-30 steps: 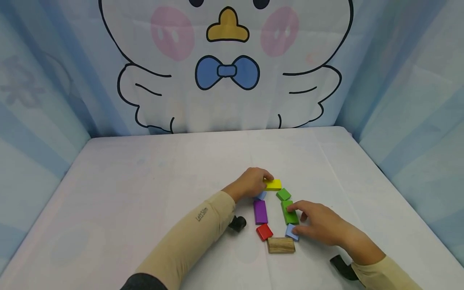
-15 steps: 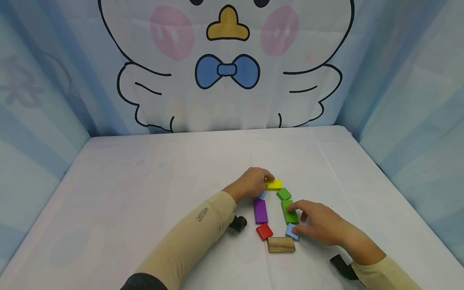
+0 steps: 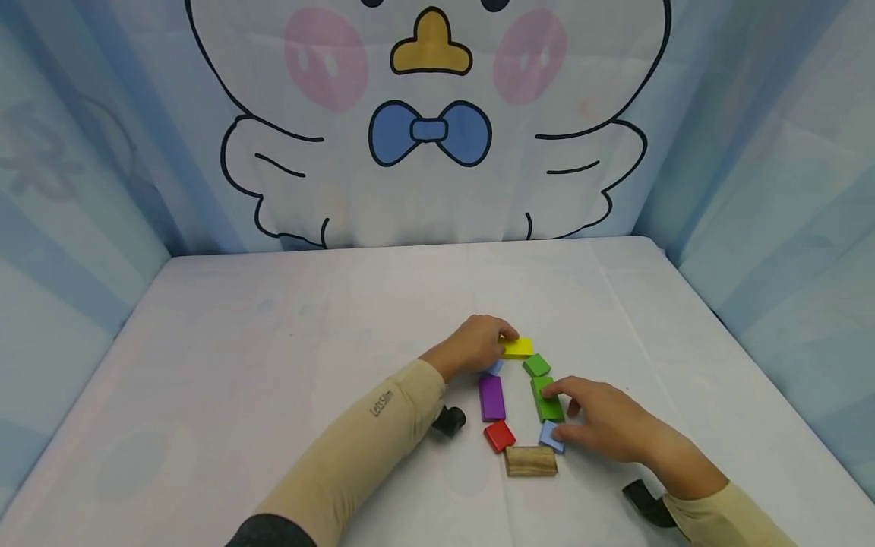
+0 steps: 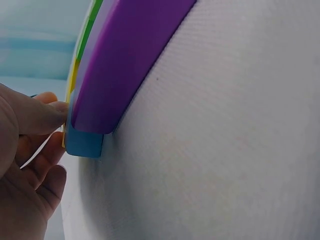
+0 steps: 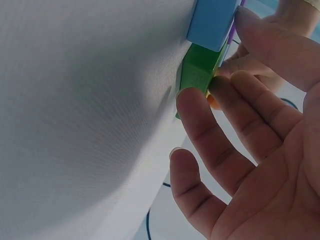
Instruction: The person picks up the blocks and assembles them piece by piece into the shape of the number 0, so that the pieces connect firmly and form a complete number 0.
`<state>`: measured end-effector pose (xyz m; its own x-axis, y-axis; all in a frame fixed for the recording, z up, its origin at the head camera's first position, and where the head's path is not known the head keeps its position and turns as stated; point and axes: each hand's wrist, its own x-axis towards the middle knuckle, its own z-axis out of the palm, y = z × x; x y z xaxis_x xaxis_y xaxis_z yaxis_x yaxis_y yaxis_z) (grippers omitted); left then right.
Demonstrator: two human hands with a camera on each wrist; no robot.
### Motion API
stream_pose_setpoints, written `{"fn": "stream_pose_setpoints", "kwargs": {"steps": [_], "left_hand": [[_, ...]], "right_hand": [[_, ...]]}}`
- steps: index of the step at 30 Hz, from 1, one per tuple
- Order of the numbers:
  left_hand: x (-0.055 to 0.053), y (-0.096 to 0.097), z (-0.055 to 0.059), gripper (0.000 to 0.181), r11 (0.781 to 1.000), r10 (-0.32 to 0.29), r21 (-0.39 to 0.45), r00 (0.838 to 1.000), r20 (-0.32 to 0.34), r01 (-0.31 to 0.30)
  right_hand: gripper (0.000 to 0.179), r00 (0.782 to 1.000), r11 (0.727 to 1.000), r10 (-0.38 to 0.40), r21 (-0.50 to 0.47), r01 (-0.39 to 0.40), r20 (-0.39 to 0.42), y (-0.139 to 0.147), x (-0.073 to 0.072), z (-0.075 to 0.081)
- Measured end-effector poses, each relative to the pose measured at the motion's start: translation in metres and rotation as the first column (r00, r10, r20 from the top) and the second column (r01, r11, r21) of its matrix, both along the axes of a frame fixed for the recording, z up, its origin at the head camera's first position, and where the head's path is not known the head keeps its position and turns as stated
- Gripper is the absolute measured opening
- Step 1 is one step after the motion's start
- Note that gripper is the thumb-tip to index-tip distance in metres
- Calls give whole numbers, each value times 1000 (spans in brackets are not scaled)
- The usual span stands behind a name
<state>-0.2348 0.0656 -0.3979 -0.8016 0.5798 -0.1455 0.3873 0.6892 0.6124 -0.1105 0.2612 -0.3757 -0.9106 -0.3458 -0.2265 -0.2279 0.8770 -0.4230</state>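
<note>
Several wooden blocks form a closed ring in the head view. My left hand is at the far end, its thumb and index finger pinching the left end of the yellow block. Partly hidden under that hand, a light blue block adjoins the purple block. My right hand is on the ring's right side with loosely bent fingers. Its index fingertip touches the long green block, and its thumb touches the near blue block. In the right wrist view, the other fingers extend past the green block.
A small green block sits between the yellow and long green ones. A red block and a wood-brown block complete the near side. All lie on a white-covered table, with a printed cartoon curtain behind.
Both hands and the blocks hold the same places; only the head view shifts very slightly.
</note>
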Motion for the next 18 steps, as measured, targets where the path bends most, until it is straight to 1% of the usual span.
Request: {"fn": "stream_pose_setpoints", "kwargs": {"steps": [10, 18], "left_hand": [[0, -1, 0, 32, 1000, -7, -1, 1000, -2, 7], [1, -1, 1, 32, 1000, 9, -3, 1000, 18, -9]], "right_hand": [[53, 1000, 1000, 13, 0, -13, -9, 1, -1, -1], [54, 1000, 1000, 1, -1, -1, 7, 0, -1, -1]]}}
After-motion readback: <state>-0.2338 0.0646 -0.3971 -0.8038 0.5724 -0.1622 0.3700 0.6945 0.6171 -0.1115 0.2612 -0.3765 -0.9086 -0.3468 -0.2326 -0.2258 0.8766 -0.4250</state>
